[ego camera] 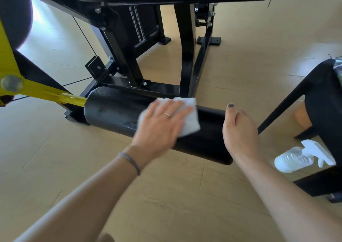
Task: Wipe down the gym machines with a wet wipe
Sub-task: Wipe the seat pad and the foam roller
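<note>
Pale tan floor (pixel 240 43) of large tiles with thin dark seams spreads all around a black chair (pixel 318 101) at the right edge. A white spray bottle (pixel 296 158) lies on its side on the floor under the chair, between its legs. Far left of the chair, bright daylight glares off the floor near the top corner.
</note>
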Available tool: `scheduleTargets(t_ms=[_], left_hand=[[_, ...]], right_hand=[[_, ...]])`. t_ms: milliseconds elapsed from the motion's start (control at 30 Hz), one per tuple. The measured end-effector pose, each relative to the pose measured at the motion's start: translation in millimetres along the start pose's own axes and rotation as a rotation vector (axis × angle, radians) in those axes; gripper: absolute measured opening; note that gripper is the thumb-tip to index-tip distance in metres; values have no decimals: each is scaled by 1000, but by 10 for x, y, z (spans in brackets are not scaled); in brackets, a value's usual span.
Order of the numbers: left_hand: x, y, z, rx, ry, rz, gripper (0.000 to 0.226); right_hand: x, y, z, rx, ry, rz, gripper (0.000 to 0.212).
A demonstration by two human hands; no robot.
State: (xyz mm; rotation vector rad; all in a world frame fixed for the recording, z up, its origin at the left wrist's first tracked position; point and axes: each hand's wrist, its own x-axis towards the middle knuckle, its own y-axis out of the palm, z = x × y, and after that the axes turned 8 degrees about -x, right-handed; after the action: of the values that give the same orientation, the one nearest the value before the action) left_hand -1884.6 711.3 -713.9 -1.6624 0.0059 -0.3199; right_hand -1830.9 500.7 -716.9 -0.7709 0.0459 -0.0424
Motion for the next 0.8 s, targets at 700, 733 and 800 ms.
scheduleTargets(t_ms=[700,733,800], left_hand=[[117,-52,319,3,-259,6,52],[88,-84,593,-9,-398,-3,52],[5,-105,893,-45,-549,-37,50]], right_hand=[[-32,117,-123,-21,-110,-78,41],[-63,123,-139,-46,-152,-100,44],[-141,151,-177,-91,-234,-156,51]])
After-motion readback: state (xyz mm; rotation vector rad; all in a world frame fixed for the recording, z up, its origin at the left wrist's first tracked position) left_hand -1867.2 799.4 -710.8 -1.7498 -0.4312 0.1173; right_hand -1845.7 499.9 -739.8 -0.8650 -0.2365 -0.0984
